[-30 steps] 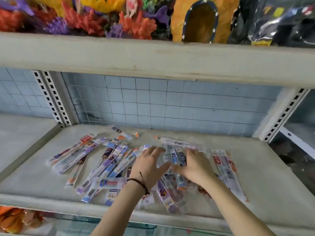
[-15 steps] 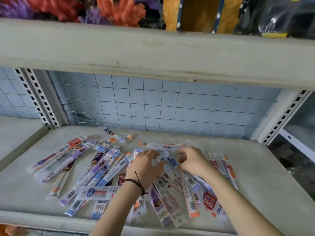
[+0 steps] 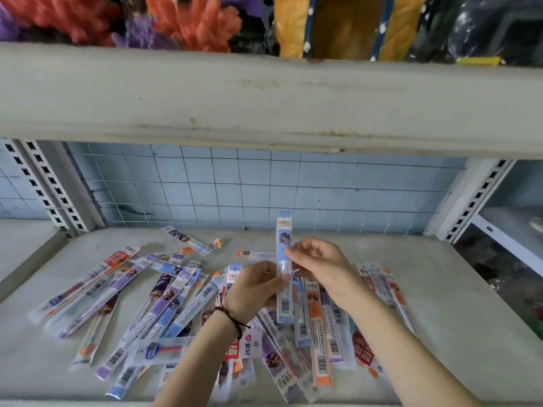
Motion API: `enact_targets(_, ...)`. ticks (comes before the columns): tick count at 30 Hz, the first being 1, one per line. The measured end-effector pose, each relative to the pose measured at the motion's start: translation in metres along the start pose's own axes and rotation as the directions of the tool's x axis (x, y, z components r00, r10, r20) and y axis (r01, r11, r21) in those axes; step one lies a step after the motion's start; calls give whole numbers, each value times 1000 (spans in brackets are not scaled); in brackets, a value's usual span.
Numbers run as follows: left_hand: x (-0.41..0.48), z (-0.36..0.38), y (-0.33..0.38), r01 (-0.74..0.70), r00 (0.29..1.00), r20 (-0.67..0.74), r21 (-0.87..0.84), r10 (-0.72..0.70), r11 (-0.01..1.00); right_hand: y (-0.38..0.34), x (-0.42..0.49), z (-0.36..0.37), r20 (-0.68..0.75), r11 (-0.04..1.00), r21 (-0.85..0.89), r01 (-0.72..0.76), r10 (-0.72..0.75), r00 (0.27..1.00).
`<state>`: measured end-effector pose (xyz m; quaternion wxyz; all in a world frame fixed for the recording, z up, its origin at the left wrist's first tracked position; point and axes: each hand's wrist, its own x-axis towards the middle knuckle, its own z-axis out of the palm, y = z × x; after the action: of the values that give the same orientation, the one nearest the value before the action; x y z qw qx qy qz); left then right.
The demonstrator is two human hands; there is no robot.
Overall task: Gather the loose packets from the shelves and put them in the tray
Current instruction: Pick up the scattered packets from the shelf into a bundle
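Packets [image 3: 164,292] lie strewn across the grey shelf [image 3: 446,304]. They are long narrow sachets in purple, blue, orange and white, overlapping at all angles from the left part of the shelf to right of centre. One blue packet [image 3: 284,230] is lifted clear of the heap and stands upright above it, in front of the tiled back wall [image 3: 264,186]. Both hands are clamped on it. The right hand [image 3: 323,268] pinches its edge near the middle between fingertips and thumb, and the left hand [image 3: 252,289] pinches it just below, fingers curled. The two hands sit close together, nearly touching. A dark cord bracelet [image 3: 230,317] circles the left wrist. Overhead runs the front edge of the upper shelf [image 3: 264,101], which carries orange and purple coral ornaments [image 3: 194,24].
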<state>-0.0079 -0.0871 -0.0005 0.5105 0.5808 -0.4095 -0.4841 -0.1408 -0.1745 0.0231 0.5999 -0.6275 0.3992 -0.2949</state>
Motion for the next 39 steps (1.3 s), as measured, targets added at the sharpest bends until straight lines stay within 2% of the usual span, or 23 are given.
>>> enact_targets(2,-1,-7,-1,4,996,-90,-133,-16,991,4,1,-2,-40,937,-349,23,-40,998)
enact_targets(4,-3,-17,-1,-8,985,-168,-292,-43,956,15,2,-3,-15,742,-670,42,-71,997)
enact_targets(6,-5,-26,-2,-20,979,-196,-358,-54,934,26,3,1,6,624,-781,25,-32,999)
enact_targets(8,-9,-28,-3,-19,982,-181,-406,-60,913,35,5,6,-20,571,-821,-7,-17,1000)
enact_targets(10,-11,-28,-5,-18,982,-180,-419,-64,908,35,8,9,-21,592,-805,-23,10,1000)
enact_targets(13,-12,-27,-10,-36,976,-213,-375,-48,926,34,12,11,-10,756,-649,-83,100,995)
enact_targets(17,-10,-27,-11,-44,973,-228,-327,-33,944,23,12,12,-34,881,-466,-85,79,996)
enact_targets(20,-10,-27,-11,-42,979,-201,-312,-22,949,5,11,11,35,993,-78,-85,88,995)
enact_targets(22,-11,-25,-9,-9,987,-156,-335,-46,942,-5,13,14,103,989,121,-83,70,992)
enact_targets(24,-14,-22,-6,22,993,-97,-426,-70,904,-12,15,22,132,988,144,-50,31,991)
enact_targets(26,-19,-20,-1,45,996,-41,-488,-74,872,-18,17,33,121,995,95,-4,-7,993)
enact_targets(29,-23,-22,-1,-18,1000,-18,-326,13,945,-23,24,40,91,997,-58,59,-54,994)
enact_targets(31,-23,-26,-3,-51,998,-47,-327,38,944,-23,31,37,120,977,-193,90,-68,991)
enact_targets(33,-22,-33,-4,-65,994,-101,-400,26,914,-11,43,25,112,886,-452,98,-53,992)
enact_targets(35,-22,-39,-4,-69,991,-136,-449,8,891,4,55,8,80,697,-715,58,-1,997)
enact_targets(37,-22,-44,-4,-75,989,-150,-469,4,880,15,61,-1,68,508,-861,29,57,996)
enact_targets(39,-21,-47,-6,-93,985,-170,-475,13,875,19,62,-4,76,416,-908,48,50,996)
